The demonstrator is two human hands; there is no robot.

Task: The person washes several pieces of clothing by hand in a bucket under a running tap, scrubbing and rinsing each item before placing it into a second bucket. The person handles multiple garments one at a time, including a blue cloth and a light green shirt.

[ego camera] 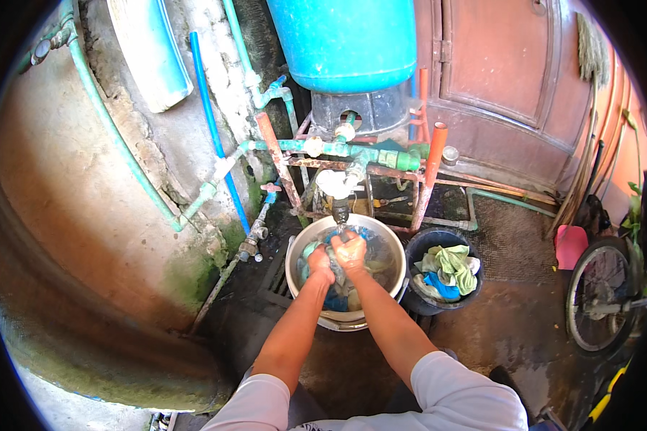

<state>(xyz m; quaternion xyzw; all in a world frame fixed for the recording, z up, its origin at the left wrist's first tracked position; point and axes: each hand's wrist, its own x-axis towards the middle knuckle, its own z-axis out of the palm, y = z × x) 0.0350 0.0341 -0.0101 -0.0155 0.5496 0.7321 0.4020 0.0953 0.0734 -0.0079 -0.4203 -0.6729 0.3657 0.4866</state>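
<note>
A white bucket [292, 269] of water with wet cloths stands before me, under a tap with a dark spout [340, 210]. Water runs from the spout onto my right hand [350, 251]. Close beside it, also inside the rim, is my left hand [320, 263]. Both hands are closed on a pale wet cloth [335, 268], part of which hangs between them. Blue cloth [335, 300] shows in the water nearer to me. My fingertips are partly hidden by the hands and the splashing.
To the right, a dark bucket [410, 253] holds green, white and blue cloths [453, 266]. Green pipes [296, 145] and an orange-painted metal stand [434, 153] rise behind, below a blue drum [350, 48]. A bicycle wheel [596, 296] is at far right; a concrete wall [81, 188] at left.
</note>
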